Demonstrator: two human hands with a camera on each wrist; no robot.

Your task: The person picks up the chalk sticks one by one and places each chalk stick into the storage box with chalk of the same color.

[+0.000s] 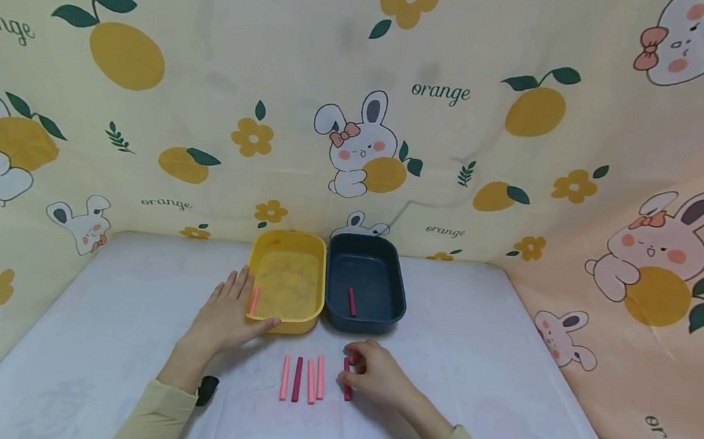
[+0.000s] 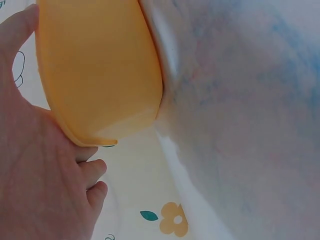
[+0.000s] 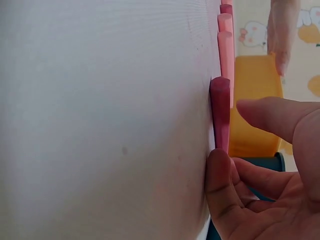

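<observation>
Left hand spread wide, against yellow tray. Row of four sticks on the table; to its right, the dark red stick. Right hand over it: thumb apart, fingers half-curled at its far end, contact hard to judge. A clumsy nudge might roll it. White tabletop; rabbit-and-orange backdrop.

Can read only "orange" lettering, printed in dark cursive on rabbit-patterned backdrop cloth: in head view, at one, three, four and nine o'clock from centre; at ten o'clock, cut by the edge.
</observation>
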